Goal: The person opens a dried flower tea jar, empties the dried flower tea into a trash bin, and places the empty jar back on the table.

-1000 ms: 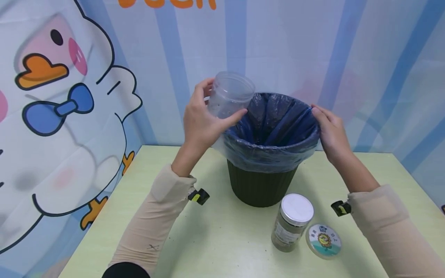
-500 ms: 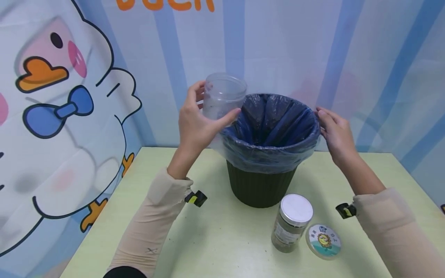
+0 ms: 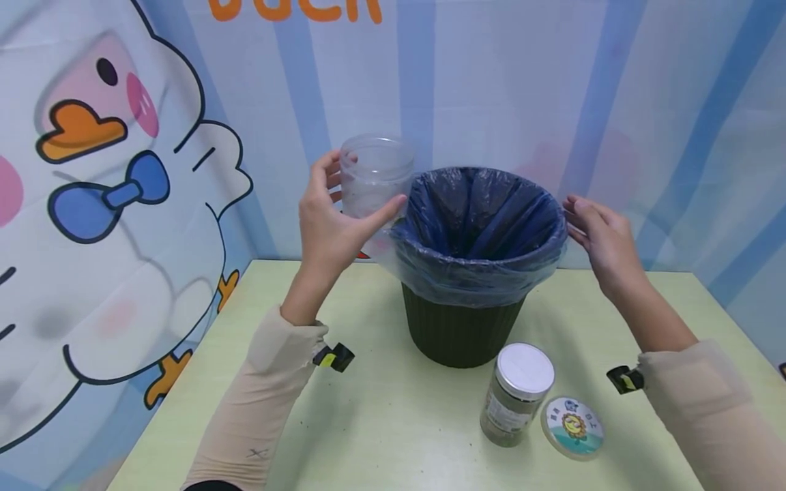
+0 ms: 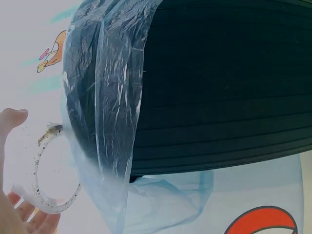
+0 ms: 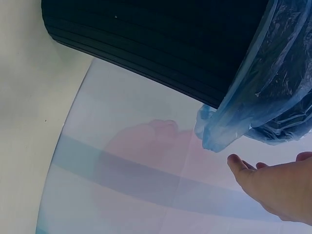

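Note:
My left hand grips a clear plastic jar, its mouth up and uncovered, just left of the bin's rim. Brownish specks cling to the jar's bottom edge in the left wrist view. A black ribbed trash bin stands on the table, lined with a blue translucent trash bag folded over its rim. On the bin's right side, my right hand hovers with loosely bent fingers and nothing in them. In the right wrist view the hand is apart from the bag's hanging edge.
In front of the bin stands a second jar with a silver-white lid and dull contents. A round printed lid lies beside it. Small dark crumbs dot the pale green table. A cartoon-printed backdrop rises behind.
My left hand has carried the clear jar leftward, off the bin's rim. My right hand has let go of the bag's edge and drawn back to the right.

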Action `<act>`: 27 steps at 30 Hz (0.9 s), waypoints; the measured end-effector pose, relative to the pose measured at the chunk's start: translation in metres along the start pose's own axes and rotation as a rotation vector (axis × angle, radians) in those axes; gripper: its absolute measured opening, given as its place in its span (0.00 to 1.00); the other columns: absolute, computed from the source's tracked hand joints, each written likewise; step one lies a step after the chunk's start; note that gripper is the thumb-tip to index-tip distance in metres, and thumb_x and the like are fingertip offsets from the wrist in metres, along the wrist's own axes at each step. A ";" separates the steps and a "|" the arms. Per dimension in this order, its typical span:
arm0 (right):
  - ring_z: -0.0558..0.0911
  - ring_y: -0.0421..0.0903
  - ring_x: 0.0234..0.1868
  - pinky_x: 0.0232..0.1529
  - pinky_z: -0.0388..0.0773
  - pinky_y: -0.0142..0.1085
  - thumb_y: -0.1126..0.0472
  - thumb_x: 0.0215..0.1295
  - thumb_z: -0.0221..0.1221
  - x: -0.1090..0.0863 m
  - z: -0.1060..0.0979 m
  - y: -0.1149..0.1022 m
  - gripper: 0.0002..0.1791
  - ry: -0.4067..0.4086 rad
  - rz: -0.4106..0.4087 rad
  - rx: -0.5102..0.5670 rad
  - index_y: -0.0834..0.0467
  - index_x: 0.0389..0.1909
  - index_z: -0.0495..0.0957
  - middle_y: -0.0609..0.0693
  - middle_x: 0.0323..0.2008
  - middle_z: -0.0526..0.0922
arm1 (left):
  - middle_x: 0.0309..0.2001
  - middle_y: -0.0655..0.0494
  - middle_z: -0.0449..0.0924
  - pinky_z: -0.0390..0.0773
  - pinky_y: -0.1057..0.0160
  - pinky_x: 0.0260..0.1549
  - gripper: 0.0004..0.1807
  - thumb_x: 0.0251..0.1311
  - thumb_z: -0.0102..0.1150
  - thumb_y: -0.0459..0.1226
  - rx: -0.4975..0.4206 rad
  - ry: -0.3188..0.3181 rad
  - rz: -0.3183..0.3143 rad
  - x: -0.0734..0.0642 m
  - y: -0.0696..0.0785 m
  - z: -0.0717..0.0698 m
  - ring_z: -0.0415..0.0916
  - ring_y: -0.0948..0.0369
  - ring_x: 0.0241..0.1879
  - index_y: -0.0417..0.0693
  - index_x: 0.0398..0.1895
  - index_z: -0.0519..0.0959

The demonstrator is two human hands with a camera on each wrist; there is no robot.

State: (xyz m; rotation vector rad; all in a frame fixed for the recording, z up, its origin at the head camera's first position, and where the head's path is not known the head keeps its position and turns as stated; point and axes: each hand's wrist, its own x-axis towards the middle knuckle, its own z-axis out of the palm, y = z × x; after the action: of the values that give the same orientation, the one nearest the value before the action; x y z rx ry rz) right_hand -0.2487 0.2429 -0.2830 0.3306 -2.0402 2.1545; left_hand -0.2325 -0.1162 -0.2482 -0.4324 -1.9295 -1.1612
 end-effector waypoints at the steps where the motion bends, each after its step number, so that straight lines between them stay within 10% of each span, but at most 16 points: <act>1: 0.60 0.54 0.74 0.67 0.63 0.32 0.49 0.78 0.48 0.000 -0.001 0.000 0.38 -0.004 0.000 0.002 0.72 0.74 0.52 0.67 0.74 0.55 | 0.58 0.56 0.76 0.76 0.62 0.52 0.47 0.43 0.80 0.50 0.001 0.003 0.001 0.000 0.000 -0.001 0.73 0.62 0.55 0.44 0.65 0.68; 27: 0.61 0.49 0.74 0.66 0.64 0.32 0.52 0.78 0.49 -0.014 -0.017 0.008 0.37 -0.029 0.003 0.004 0.73 0.74 0.50 0.63 0.75 0.56 | 0.58 0.61 0.75 0.76 0.56 0.52 0.43 0.46 0.78 0.48 -0.036 0.038 -0.064 -0.025 -0.022 -0.032 0.73 0.63 0.55 0.47 0.65 0.67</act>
State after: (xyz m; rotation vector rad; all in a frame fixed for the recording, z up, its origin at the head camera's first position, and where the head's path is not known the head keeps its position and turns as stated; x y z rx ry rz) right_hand -0.2380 0.2602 -0.2956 0.3613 -2.0539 2.1679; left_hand -0.2166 -0.1515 -0.2728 -0.3676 -1.9047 -1.2384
